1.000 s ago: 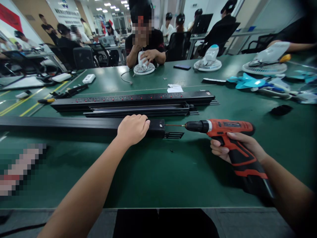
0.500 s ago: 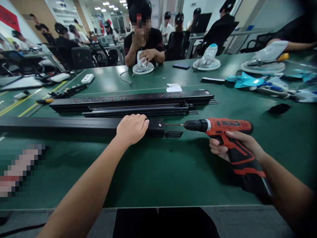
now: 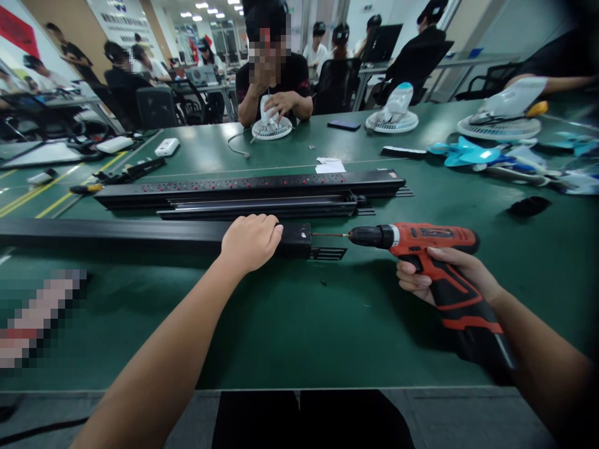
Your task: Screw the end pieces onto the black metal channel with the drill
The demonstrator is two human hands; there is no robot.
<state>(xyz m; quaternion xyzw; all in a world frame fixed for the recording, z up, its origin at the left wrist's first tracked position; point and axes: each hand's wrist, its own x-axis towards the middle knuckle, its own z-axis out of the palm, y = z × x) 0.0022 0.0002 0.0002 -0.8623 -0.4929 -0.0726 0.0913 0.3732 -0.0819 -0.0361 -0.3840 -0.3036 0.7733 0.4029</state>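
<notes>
My left hand (image 3: 253, 242) is wrapped over the top of a long black power strip housing (image 3: 187, 234), close to its right end. A slotted metal bracket (image 3: 329, 253) sticks out under that end. My right hand (image 3: 449, 274) grips a red and black cordless drill (image 3: 433, 240) by its handle, fingers around the trigger area. The drill's long thin bit (image 3: 330, 235) points left and its tip meets the end face of the housing. Just below the bracket lies a tiny dark screw-like piece (image 3: 324, 283) on the green table (image 3: 299, 337).
Behind lie a black power strip with red dots (image 3: 262, 184) and a narrower black rail (image 3: 262, 206). A screwdriver (image 3: 87, 189) is at left. Blue fan blades (image 3: 463, 151) and white fan parts (image 3: 392, 121) sit at right. Across the table a person (image 3: 276, 75) handles a white fan base.
Both hands, the drill and the black housing stay in practically the same place. The view shifts slightly with the head.
</notes>
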